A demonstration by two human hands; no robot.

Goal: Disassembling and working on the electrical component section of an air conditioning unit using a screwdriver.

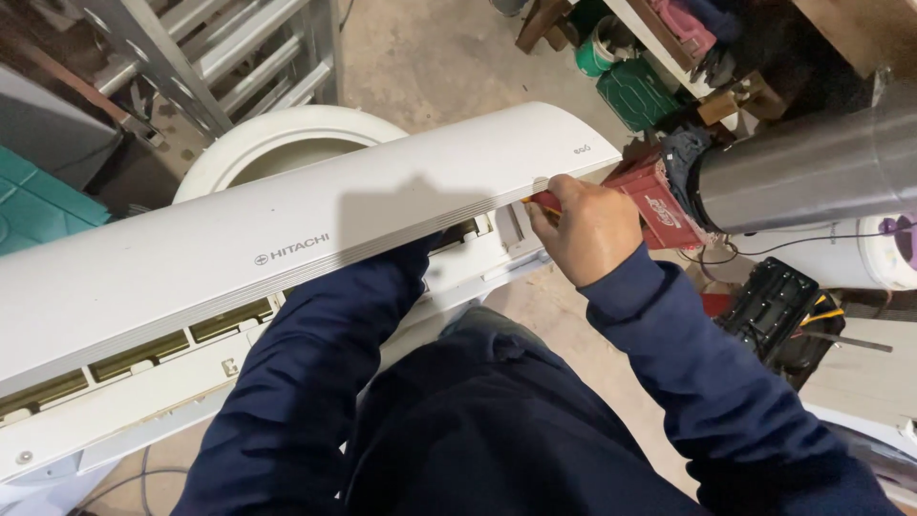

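Currently prying stage: right hand (589, 227), fingers clenched on a red-handled tool (545, 203), works under the white air-conditioner cover (287, 239) at its right end. Left hand is hidden beneath the cover, grip unknowable. Next likely needs careful leverage to free that edge.

Long dark navy sleeves cover both arms to the wrists; the bare right hand (590, 227) shows at two o'clock.
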